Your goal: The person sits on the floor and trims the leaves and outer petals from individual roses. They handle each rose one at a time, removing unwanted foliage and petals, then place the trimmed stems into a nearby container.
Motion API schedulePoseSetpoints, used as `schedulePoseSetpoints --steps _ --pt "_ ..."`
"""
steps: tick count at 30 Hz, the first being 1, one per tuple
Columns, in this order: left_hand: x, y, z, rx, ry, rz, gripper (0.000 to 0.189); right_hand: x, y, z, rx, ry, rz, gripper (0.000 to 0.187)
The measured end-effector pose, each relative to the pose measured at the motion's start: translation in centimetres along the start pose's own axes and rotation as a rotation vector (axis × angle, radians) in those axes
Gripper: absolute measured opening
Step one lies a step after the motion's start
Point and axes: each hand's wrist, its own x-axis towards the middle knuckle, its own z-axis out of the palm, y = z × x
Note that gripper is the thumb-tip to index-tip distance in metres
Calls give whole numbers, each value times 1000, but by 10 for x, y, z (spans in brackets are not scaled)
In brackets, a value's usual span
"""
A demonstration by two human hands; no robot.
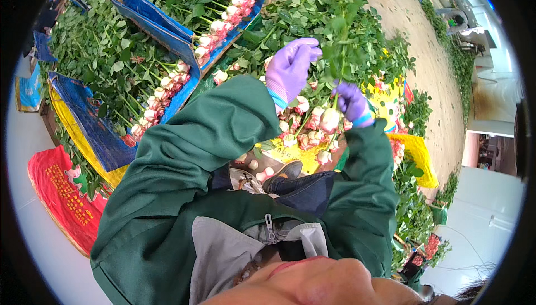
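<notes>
My right hand (354,103), in a purple glove, is closed around the stem of a pink-and-white rose (330,120). Its bloom hangs just below my fingers, and the leafy stem (342,47), blurred, rises above them. My left hand (292,69), gloved alike, is to the left of that stem with its fingers bent; whether anything is between them is hidden. Beneath both hands lies a pile of cut roses (312,137), their blooms towards me and their leafy stems (310,11) pointing away.
At left, blue-walled holders (157,16) contain rows of roses (228,18) with blooms lined up. A red sack (67,196) and a yellow sheet (412,158) flank me. Loose blooms (264,174) lie by my shoe (291,170). Leaves dot the floor (423,62) at right.
</notes>
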Motion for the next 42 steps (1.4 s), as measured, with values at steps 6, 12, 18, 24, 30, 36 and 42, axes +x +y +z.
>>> schedulePoseSetpoints --steps 6,12,18,24,30,36,42 --pt "-10 0 1 46 -16 116 30 -83 30 88 217 -7 194 31" --pt "-26 13 -2 657 -448 936 33 -99 1 93 794 -111 -9 28" --pt "-52 1 21 761 -778 1226 47 -121 6 82 378 -155 -623 34" --pt "-49 -10 38 698 -733 1269 44 -106 20 80 410 -84 -436 35" --pt "-50 1 31 662 -798 1064 55 -113 7 94 680 -251 -638 24" --pt "-54 8 32 694 -679 961 59 -111 2 104 838 -174 -437 10" --pt "-56 8 33 658 -677 922 49 -99 9 96 1142 -601 -487 24"
